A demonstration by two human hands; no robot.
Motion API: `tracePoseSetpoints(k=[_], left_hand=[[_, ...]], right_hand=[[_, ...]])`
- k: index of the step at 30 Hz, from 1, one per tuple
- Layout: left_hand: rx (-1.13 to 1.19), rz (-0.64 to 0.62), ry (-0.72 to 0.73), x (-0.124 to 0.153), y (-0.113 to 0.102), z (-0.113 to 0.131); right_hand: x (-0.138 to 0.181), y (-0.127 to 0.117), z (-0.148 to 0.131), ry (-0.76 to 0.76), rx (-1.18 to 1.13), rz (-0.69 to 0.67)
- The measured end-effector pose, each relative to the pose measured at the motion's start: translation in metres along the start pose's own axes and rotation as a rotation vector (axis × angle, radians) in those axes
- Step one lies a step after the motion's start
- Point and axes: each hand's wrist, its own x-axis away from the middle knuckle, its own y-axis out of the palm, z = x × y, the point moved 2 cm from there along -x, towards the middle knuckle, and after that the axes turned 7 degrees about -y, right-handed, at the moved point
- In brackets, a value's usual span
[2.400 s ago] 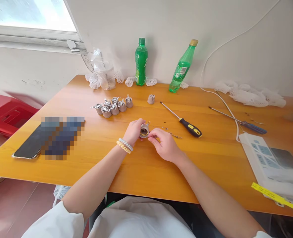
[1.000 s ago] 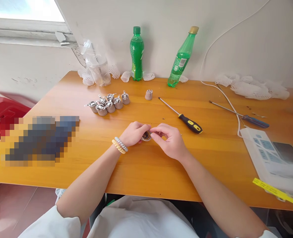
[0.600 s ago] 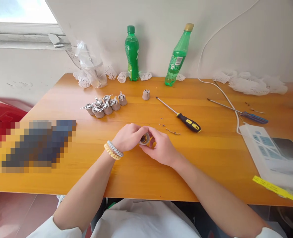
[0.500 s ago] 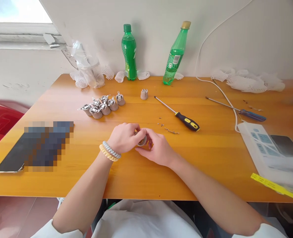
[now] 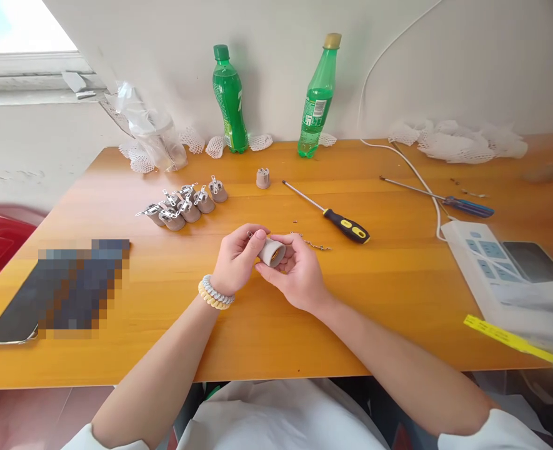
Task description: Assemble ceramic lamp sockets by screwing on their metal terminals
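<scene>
- Your left hand point(image 5: 237, 257) and right hand point(image 5: 299, 269) both grip that grey, hollow cylindrical socket point(image 5: 269, 252) above the brown wooden desk point(image 5: 257, 337).
- Pinch the outer wall point(image 5: 265, 250), tbh; leave the gold-coloured lining point(image 5: 275, 255) alone.

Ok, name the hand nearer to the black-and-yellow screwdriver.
Right. The right hand is on the near side of the screwdriver; the left hand is farther off, to its left.

A smooth, matt, ceramic-looking socket point(image 5: 270, 251) has a shiny, brass-like metal lining point(image 5: 276, 255). Strips point(image 5: 215, 186) on the clustered matt sockets point(image 5: 190, 213) are bright metal. The wooden table point(image 5: 159, 269) is glossy; the bottles point(image 5: 230, 106), shiny plastic; the netting point(image 5: 458, 145), rough foam.
</scene>
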Motion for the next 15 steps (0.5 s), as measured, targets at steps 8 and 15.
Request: tracePoseSetpoints(k=[8, 15], left_hand=[[0.104, -0.036, -0.064, -0.010, 0.001, -0.010], [0.187, -0.202, -0.140, -0.009, 0.002, -0.005]], right_hand=[[0.003, -0.001, -0.001, -0.150, 0.268, -0.094], [0.005, -0.002, -0.011, -0.392, 0.482, -0.110]])
